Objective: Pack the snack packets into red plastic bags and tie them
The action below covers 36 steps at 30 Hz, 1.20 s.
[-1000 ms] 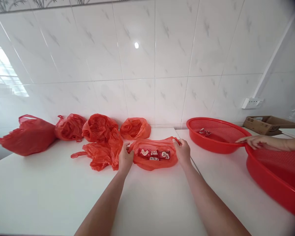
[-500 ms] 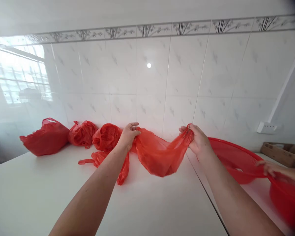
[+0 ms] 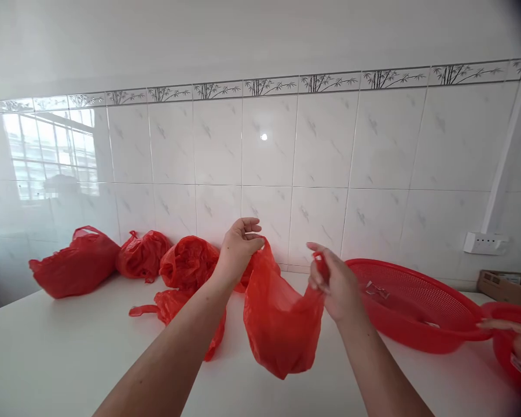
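A red plastic bag [image 3: 282,330] hangs between my two hands above the white table, its bottom sagging. My left hand [image 3: 243,246] pinches one side of its top between thumb and fingers. On the other side, my right hand [image 3: 332,281] is closed around the bag's gathered handle, with the index finger sticking out. The small red packets seen earlier inside the bag are hidden by its plastic now. Behind my left forearm lies a crumpled red bag [image 3: 169,304], and part of another shows behind the held bag.
Along the tiled wall at left stand a full red bag [image 3: 78,263], a smaller red bag [image 3: 143,255] and a rolled-open red bag [image 3: 189,263]. At right are a red basket [image 3: 408,289] with a few packets, a second red basket [image 3: 503,347], a co-worker's hand [image 3: 514,333] and a cardboard box [image 3: 506,286].
My hands have lifted the red bag off the table and drawn its two sides closer together. The packets inside went out of sight. At right, the co-worker's hand and baskets have shifted.
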Motion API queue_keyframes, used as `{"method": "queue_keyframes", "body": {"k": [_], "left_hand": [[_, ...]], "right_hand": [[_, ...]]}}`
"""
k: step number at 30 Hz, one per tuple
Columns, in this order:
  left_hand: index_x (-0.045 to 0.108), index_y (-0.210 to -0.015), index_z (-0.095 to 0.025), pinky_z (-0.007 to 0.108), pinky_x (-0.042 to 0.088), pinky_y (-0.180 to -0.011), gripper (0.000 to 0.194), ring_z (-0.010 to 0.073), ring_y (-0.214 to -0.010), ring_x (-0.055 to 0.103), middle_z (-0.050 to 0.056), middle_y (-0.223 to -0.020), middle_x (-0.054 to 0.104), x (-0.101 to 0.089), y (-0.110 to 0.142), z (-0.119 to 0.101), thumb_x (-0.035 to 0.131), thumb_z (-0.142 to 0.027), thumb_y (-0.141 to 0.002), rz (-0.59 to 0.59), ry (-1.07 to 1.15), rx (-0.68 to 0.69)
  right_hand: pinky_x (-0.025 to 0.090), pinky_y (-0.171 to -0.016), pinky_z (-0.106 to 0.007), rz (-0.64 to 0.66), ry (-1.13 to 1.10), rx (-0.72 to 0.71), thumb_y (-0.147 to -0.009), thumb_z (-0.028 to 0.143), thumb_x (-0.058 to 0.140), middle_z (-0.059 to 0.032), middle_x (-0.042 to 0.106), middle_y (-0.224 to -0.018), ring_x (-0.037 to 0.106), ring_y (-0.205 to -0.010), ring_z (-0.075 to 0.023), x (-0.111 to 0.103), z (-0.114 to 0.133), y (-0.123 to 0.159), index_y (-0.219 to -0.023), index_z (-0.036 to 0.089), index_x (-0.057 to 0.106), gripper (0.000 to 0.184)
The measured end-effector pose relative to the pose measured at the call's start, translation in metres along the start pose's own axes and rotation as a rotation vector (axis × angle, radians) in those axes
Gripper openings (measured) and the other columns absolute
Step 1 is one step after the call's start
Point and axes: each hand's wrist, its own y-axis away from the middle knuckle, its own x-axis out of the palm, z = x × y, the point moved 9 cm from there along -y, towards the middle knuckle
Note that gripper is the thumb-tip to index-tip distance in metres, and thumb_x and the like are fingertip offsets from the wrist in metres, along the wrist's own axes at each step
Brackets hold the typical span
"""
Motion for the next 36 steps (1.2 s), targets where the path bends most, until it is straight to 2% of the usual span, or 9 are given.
{"method": "queue_keyframes", "body": {"k": [4,7,9,13,16,19,24,31,36], "left_hand": [[0.057,-0.098,-0.018,0.032,0.053,-0.071,0.036,0.0183,-0.09,0.063,0.01,-0.107,0.06,0.04,0.012,0.009,0.063,-0.008,-0.063,0.119,0.134,-0.114],[0.058,-0.097,-0.018,0.035,0.053,-0.076,0.031,0.0213,-0.097,0.062,0.011,-0.109,0.061,0.061,0.025,0.01,0.063,-0.008,-0.067,0.239,0.198,-0.171],[0.059,-0.101,-0.02,0.034,0.053,-0.077,0.029,0.0231,-0.103,0.06,0.011,-0.113,0.06,0.062,0.031,0.005,0.062,-0.014,-0.073,0.294,0.167,-0.141],[0.06,-0.105,-0.024,0.035,0.052,-0.078,0.027,0.021,-0.098,0.06,0.008,-0.108,0.061,0.032,0.039,0.0,0.061,-0.022,-0.078,0.124,-0.213,0.027],[0.063,-0.101,-0.026,0.035,0.049,-0.083,0.026,0.0185,-0.097,0.057,0.004,-0.103,0.06,0.044,0.053,0.005,0.062,-0.017,-0.077,0.269,-0.458,0.198],[0.065,-0.104,-0.03,0.035,0.048,-0.083,0.034,0.0186,-0.096,0.053,0.003,-0.1,0.057,0.06,0.065,0.022,0.065,-0.014,-0.074,0.41,-0.599,0.3],[0.066,-0.08,-0.023,0.031,0.046,-0.075,0.013,0.0175,-0.089,0.052,0.004,-0.09,0.054,0.056,0.063,0.031,0.057,-0.013,-0.08,0.341,-0.594,0.329],[0.055,-0.076,-0.019,0.032,0.042,-0.085,0.017,0.0208,-0.109,0.048,0.007,-0.113,0.052,0.033,0.056,0.054,0.053,-0.032,-0.086,0.297,-0.237,0.027],[0.04,-0.074,-0.02,0.027,0.042,-0.073,0.032,0.013,-0.076,0.048,0.0,-0.077,0.05,0.041,0.068,0.095,0.043,-0.048,-0.089,0.38,0.08,-0.323]], "right_hand": [[0.032,-0.043,-0.019,0.304,0.175,0.135,-0.073,0.049,0.065,0.005,0.055,-0.062,0.041,-0.045,-0.0069,0.054,-0.021,0.022,-0.118,0.025,0.053,0.053],[0.027,-0.043,-0.021,0.395,0.277,0.109,-0.075,0.051,0.062,0.005,0.048,-0.051,0.037,-0.043,-0.007,0.07,-0.032,0.027,-0.085,0.018,0.061,0.035],[0.026,-0.044,-0.022,0.334,0.285,0.115,-0.078,0.055,0.057,0.006,0.039,-0.044,0.032,-0.042,-0.0066,0.06,-0.041,0.021,-0.066,0.017,0.056,0.04],[0.027,-0.045,-0.021,0.163,0.097,0.227,-0.078,0.055,0.058,0.0077,0.036,-0.044,0.03,-0.042,-0.0064,0.028,-0.059,0.008,-0.077,0.018,0.06,0.038],[0.029,-0.043,-0.02,0.072,0.014,0.267,-0.077,0.052,0.059,0.0077,0.037,-0.046,0.03,-0.042,-0.0061,0.013,-0.063,0.004,-0.082,0.017,0.062,0.036],[0.028,-0.041,-0.02,0.068,0.008,0.258,-0.079,0.05,0.055,0.006,0.041,-0.049,0.033,-0.041,-0.0059,0.013,-0.06,0.005,-0.08,0.016,0.062,0.034],[0.023,-0.038,-0.02,0.138,0.095,0.276,-0.084,0.048,0.046,0.0032,0.05,-0.049,0.035,-0.039,-0.0068,0.016,-0.059,0.006,-0.098,0.017,0.064,0.039],[0.034,-0.046,-0.024,0.447,-0.019,0.23,-0.09,0.041,0.035,0.0024,0.054,-0.052,0.037,-0.038,-0.0079,0.026,-0.055,0.008,-0.118,0.021,0.06,0.042],[0.042,-0.061,-0.03,0.506,0.054,0.245,-0.09,0.041,0.029,0.0027,0.043,-0.053,0.039,-0.046,-0.0089,0.027,-0.061,0.01,-0.096,0.014,0.071,0.051]]}}
